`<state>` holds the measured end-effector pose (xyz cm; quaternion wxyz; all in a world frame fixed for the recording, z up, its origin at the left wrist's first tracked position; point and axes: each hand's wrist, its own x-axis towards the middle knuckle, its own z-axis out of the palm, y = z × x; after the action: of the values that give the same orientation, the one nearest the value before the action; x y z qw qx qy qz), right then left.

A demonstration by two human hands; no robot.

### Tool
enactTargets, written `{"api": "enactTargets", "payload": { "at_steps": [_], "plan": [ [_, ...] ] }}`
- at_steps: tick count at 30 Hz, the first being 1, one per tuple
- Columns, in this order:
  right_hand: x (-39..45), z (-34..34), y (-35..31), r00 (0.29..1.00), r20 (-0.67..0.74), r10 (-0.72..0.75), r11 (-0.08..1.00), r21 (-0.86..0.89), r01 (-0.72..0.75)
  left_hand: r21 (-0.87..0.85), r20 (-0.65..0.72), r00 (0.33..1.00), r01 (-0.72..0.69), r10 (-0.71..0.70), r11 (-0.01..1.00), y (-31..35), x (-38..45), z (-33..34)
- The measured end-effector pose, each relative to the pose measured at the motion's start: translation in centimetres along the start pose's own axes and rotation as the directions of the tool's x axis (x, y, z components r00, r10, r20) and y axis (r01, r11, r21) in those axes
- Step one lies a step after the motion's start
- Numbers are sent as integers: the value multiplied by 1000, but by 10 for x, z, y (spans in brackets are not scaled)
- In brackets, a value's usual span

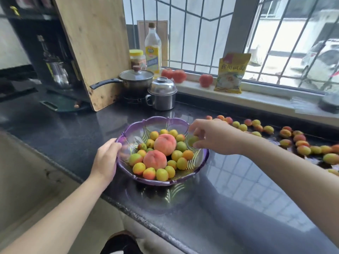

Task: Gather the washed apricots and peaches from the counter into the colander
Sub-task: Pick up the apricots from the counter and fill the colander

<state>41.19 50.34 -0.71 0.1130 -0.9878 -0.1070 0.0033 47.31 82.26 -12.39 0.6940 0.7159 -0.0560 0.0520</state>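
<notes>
Two large pink-orange peaches (164,144) sit among a heap of small yellow-green and orange apricots (162,174) inside the translucent purple scalloped plastic colander (126,132), which stands on the dark speckled stone counter (77,136) near its front edge. The left hand (106,158) lies against the colander's left rim, fingers curled around the edge and gripping it. The right hand (211,136) reaches over the colander's right rim with its fingers pinched around a small greenish apricot (193,140), held just above the inner wall. Motion blur softens the fingertips, so exactly how many fingers touch the fruit cannot be told.

Many more loose apricots (286,133) are scattered across the counter to the right, well apart from the colander, spreading toward the right edge of the view along the foot of the pale window sill (256,99). On the sill stand three red tomatoes (178,76) and a yellow printed packet (232,73). Behind the colander stands a lidded stainless-steel mug (162,94), just beside a dark saucepan with a glass lid (134,79). A clear oil bottle with a yellow label (153,50) and a yellow-capped jar (137,58) stand behind the pan. A tall wooden cutting board (95,52) leans upright at the left.
</notes>
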Motion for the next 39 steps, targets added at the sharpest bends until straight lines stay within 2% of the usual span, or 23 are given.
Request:
{"api": "enactTargets", "payload": {
  "at_steps": [2,3,14,20,23,25,26,27,29,30,32,35,37,39],
  "plan": [
    [4,9,1,998,-29,-51,975,-218,44,-7,-15,1000,0,0,1000,-3,-2,2],
    [7,13,2,997,-39,-61,964,-263,48,-12,-15,1000,-2,2,1000,-3,-2,2],
    [26,19,3,999,-21,-48,923,-382,36,35,-17,999,-37,38,999,-3,0,2],
    [27,18,-2,995,-11,-101,892,-443,85,46,-12,998,-53,54,997,-2,-1,3],
    [27,14,2,995,3,-99,919,-382,93,53,1,998,-65,65,996,-2,-2,3],
    [21,5,11,994,-95,-62,988,-144,48,27,5,998,-60,60,998,-1,-2,3],
    [17,1,18,976,-218,1,1000,27,5,22,5,998,-60,60,998,-1,-2,4],
    [12,-1,28,927,-359,111,979,201,-39,22,4,998,-61,61,998,0,-2,5],
    [3,4,52,742,-546,389,882,454,-128,8,-1,998,-62,62,998,0,-3,7],
    [-1,10,64,658,-569,493,835,523,-172,2,0,998,-59,59,998,1,-3,8],
    [-4,29,82,575,-553,603,774,580,-253,-6,7,998,-56,56,998,1,-3,8],
    [-2,62,88,584,-586,562,819,495,-291,-2,1,998,-69,69,998,-2,-2,6],
    [0,82,84,630,-643,436,900,318,-299,2,-8,998,-61,61,998,-3,-1,6],
    [4,96,81,656,-697,289,938,68,-340,8,-7,997,-72,72,997,-4,-1,6]
  ]
}}
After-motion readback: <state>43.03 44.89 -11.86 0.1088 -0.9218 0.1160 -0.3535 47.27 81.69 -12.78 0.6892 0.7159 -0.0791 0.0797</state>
